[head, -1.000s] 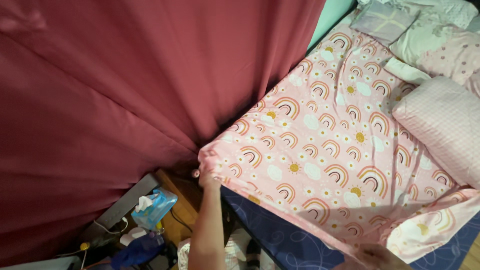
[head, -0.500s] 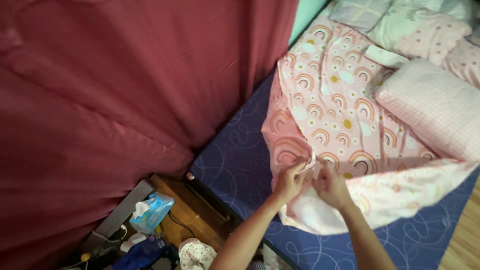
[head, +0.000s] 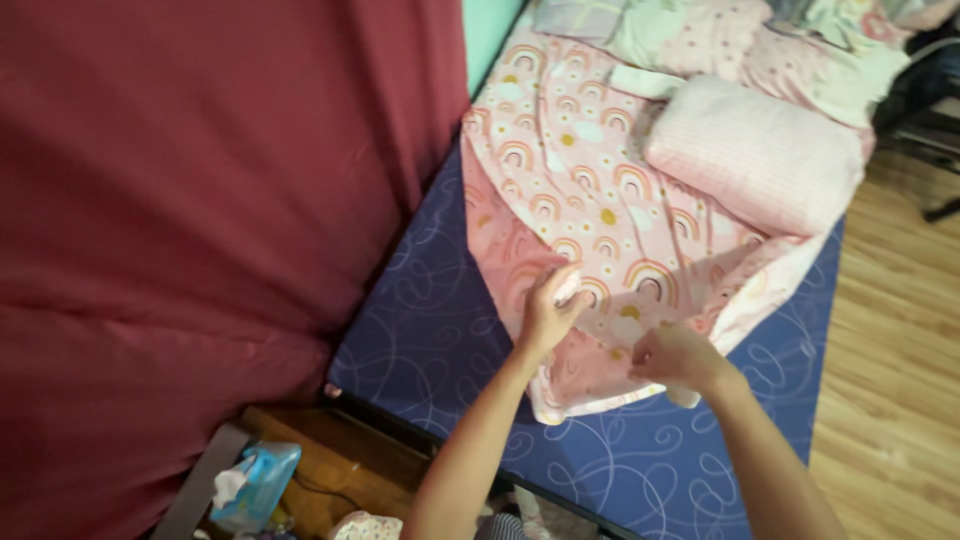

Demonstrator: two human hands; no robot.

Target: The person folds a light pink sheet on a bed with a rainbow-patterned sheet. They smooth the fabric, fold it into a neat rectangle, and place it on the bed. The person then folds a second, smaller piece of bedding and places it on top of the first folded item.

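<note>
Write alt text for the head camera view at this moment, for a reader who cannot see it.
Two bare hands, left hand and right hand, each grip a bunched edge of a pink rainbow-print sheet pulled back off a navy mattress. A pink checked pillow lies on the sheet beside a dark red curtain. A blue tissue pack sits on a wooden stand below.

blue tissue pack (head: 250, 485): partly cut by bottom edge | pillows (head: 700, 30): cropped at top, perhaps several
</note>
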